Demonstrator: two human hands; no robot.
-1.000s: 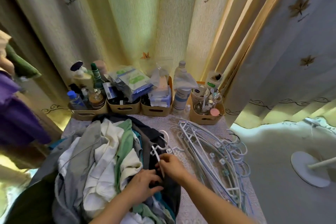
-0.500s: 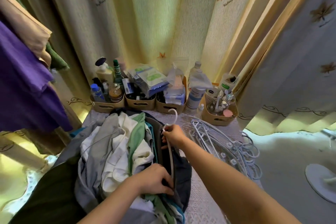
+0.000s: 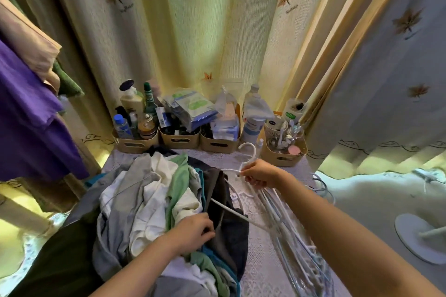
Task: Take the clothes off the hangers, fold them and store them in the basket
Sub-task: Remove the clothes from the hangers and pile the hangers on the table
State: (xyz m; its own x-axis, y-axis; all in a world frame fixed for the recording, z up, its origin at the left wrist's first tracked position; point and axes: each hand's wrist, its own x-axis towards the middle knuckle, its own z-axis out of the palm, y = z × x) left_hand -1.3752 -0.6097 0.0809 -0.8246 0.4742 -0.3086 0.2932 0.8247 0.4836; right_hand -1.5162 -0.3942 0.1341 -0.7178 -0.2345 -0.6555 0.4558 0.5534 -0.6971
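Dark garment (image 3: 229,241) is at the near right edge of the clothes pile (image 3: 144,200). It is pinned there by the left hand (image 3: 193,234), whose fingers are curled and bunch the fabric at its left edge.

Change over the last second: both hands were together at the hanger neck, and now they are split. The left hand stays down on the cloth. The right hand (image 3: 259,173) has swung far and right with the hanger (image 3: 230,210).

The hanger's lower arm now lies bare, running diagonally across the dark fabric. Only the end near the left hand is tucked under cloth. My read is that the hanger is almost free and one more pull to the right should clear it. Folding has not started.

The right fingers are clamped round the neck, and the hook sticks up just beyond the knuckles. The garment hangs clear of that hand and touches only the trailing arm.

The empty hanger stack (image 3: 289,243) lies just right of the pile and is the likely drop spot.

Further off, a row of beige bins (image 3: 179,140) full of bottles stands against the curtain (image 3: 193,31). I can't make out a storage basket.
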